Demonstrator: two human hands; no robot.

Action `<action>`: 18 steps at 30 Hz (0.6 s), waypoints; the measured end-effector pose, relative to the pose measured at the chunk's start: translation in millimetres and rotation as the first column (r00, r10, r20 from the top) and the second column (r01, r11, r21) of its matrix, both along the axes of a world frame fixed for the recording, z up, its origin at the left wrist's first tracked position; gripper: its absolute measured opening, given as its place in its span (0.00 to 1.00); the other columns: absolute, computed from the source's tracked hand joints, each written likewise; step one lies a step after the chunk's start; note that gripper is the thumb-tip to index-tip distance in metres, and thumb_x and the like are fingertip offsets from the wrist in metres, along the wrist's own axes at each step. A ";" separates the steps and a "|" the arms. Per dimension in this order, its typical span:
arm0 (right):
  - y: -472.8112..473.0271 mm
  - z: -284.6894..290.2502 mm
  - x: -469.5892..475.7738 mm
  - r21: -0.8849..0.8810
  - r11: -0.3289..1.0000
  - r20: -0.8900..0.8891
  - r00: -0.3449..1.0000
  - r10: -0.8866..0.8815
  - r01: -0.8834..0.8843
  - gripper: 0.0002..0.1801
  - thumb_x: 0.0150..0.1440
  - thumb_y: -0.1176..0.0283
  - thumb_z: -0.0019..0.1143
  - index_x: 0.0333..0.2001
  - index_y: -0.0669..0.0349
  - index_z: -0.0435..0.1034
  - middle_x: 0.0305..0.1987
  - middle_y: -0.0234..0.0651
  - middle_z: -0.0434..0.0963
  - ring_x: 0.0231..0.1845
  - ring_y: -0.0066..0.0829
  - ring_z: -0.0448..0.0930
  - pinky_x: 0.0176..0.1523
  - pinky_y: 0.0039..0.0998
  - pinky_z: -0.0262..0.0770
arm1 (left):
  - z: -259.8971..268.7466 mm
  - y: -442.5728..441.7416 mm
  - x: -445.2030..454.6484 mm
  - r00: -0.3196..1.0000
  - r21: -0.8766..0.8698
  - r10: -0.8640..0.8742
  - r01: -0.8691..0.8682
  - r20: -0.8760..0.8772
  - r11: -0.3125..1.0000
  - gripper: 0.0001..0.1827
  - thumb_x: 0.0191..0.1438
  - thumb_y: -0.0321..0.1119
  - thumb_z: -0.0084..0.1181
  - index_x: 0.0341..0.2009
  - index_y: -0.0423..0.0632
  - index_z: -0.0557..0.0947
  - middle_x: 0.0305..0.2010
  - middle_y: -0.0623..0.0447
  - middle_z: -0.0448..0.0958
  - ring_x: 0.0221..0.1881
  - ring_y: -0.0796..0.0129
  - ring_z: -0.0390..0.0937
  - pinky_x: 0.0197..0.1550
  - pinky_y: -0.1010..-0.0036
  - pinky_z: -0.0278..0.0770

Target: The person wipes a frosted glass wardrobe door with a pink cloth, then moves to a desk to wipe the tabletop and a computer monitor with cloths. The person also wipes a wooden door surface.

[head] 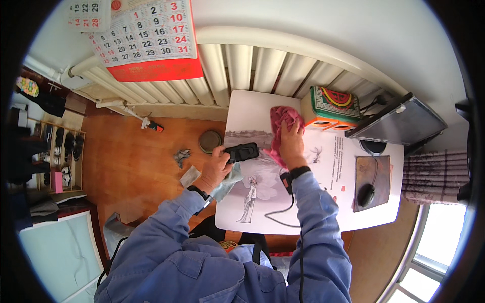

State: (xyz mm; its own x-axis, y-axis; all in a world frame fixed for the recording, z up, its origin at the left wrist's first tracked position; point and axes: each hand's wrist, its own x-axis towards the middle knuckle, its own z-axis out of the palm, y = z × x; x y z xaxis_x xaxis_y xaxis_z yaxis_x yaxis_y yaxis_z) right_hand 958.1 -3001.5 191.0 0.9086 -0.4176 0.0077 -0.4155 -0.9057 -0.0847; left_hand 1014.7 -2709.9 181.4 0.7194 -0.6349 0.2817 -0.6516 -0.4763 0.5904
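Observation:
My left hand (pixel 216 170) grips a black device (pixel 243 152), perhaps a phone in a case or holder, above the left edge of a white table (pixel 265 99) printed with an ink landscape and a robed figure. A pale blue-green cloth (pixel 229 183) lies at that edge, partly hidden by the hand. On the table's far part, my right hand (pixel 292 146) rests with its fingers on a crumpled dark pink cloth (pixel 282 117). Whether the fingers grip it or only press on it is hard to tell. By the right wrist lies a small black box (pixel 285 181) with a cable.
A patterned tin box (pixel 335 104), a monitor (pixel 398 121) and a mouse (pixel 366 195) on a brown pad (pixel 383 178) occupy the table's right side. A radiator (pixel 238 68) runs behind it. On the wooden floor are a round dark object (pixel 210 141) and a grey rag (pixel 182 157).

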 end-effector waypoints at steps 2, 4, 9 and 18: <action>6.3 5.2 -31.1 0.053 0.998 0.065 0.997 0.037 -0.041 0.37 0.53 0.79 0.55 0.68 0.57 0.60 0.73 0.65 0.51 0.64 0.69 0.65 0.58 0.48 0.78 | 1.3 -11.7 8.8 0.998 0.018 -0.006 0.007 -0.066 1.000 0.17 0.47 0.30 0.68 0.40 0.47 0.75 0.53 0.43 0.72 0.42 0.42 0.77 0.39 0.56 0.79; 15.0 9.9 -66.6 0.075 0.996 0.087 0.995 0.048 -0.055 0.37 0.51 0.80 0.56 0.68 0.57 0.61 0.73 0.65 0.51 0.64 0.69 0.65 0.60 0.50 0.75 | 2.3 -24.6 17.2 0.994 0.052 -0.001 0.007 -0.108 0.999 0.17 0.49 0.30 0.68 0.42 0.45 0.76 0.53 0.42 0.72 0.44 0.40 0.77 0.42 0.55 0.78; 31.9 20.9 -163.3 0.109 0.994 0.014 1.000 -0.014 0.012 0.38 0.49 0.81 0.57 0.67 0.56 0.63 0.74 0.62 0.50 0.67 0.71 0.62 0.63 0.53 0.72 | -3.8 -81.5 47.1 0.998 0.018 -0.048 0.048 -0.028 0.999 0.18 0.50 0.33 0.68 0.43 0.46 0.76 0.53 0.42 0.72 0.43 0.42 0.78 0.43 0.54 0.78; 46.7 16.9 -221.2 0.118 0.989 0.088 0.991 -0.105 0.094 0.38 0.49 0.76 0.62 0.66 0.52 0.65 0.75 0.58 0.51 0.66 0.71 0.63 0.60 0.53 0.76 | -10.5 -168.2 83.7 0.999 0.095 -0.036 0.033 0.028 0.995 0.22 0.50 0.37 0.69 0.49 0.51 0.77 0.65 0.41 0.67 0.41 0.45 0.80 0.43 0.56 0.80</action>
